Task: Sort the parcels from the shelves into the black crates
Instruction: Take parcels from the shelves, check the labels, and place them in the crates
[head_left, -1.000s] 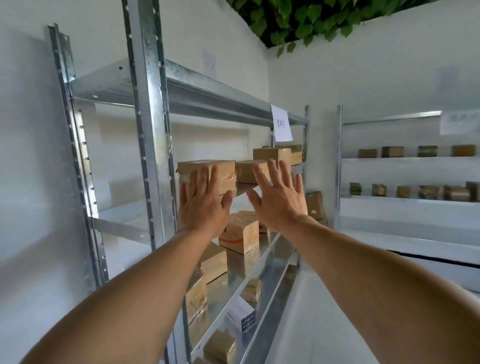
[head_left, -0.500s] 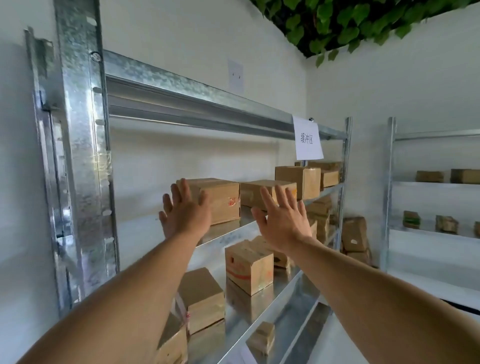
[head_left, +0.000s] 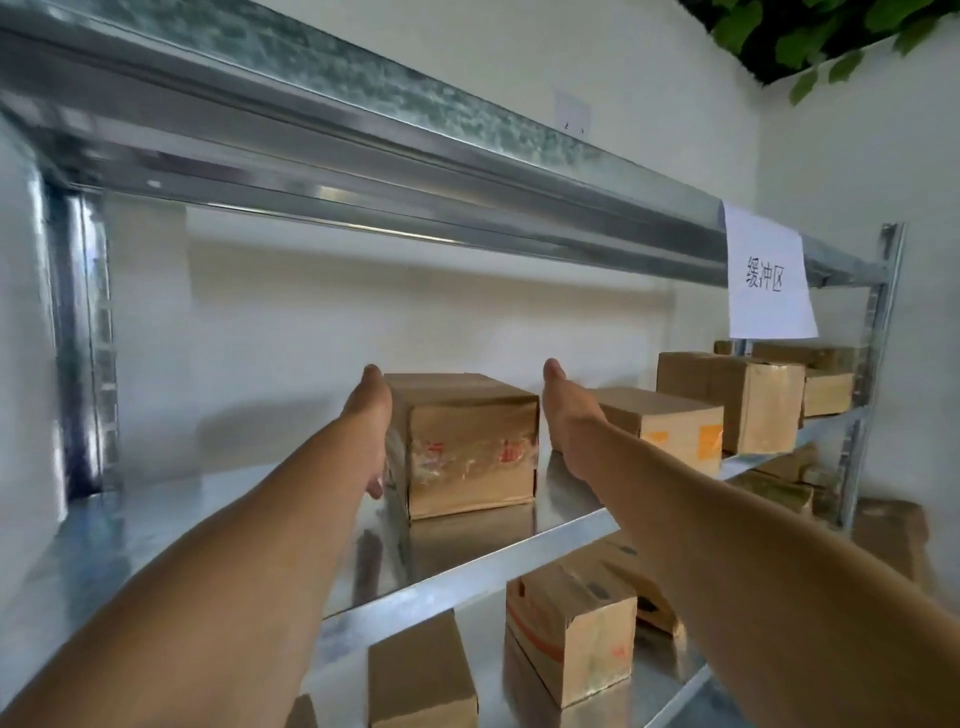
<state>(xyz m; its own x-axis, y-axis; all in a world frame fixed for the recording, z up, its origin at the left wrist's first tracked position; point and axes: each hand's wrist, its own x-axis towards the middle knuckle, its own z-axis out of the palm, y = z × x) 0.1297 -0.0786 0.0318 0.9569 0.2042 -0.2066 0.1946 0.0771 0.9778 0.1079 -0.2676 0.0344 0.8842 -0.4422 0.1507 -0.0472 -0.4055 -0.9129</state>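
Note:
A taped cardboard parcel (head_left: 467, 441) with red print stands on the upper metal shelf (head_left: 545, 545). My left hand (head_left: 371, 415) lies flat against its left side, fingers straight. My right hand (head_left: 563, 410) reaches in along its right side, in the gap between it and a flatter parcel (head_left: 670, 421) with orange marks. Whether the right palm touches the box is hidden. No black crate is in view.
More parcels (head_left: 748, 400) stand further right on the same shelf, below a paper sign (head_left: 766, 280). Other boxes (head_left: 571, 634) sit on the shelf below. A steel beam (head_left: 415, 171) runs overhead and an upright (head_left: 83, 338) stands at the left.
I have moved closer to the rack. Both hands went forward from in front of the shelf to either side of the leftmost parcel.

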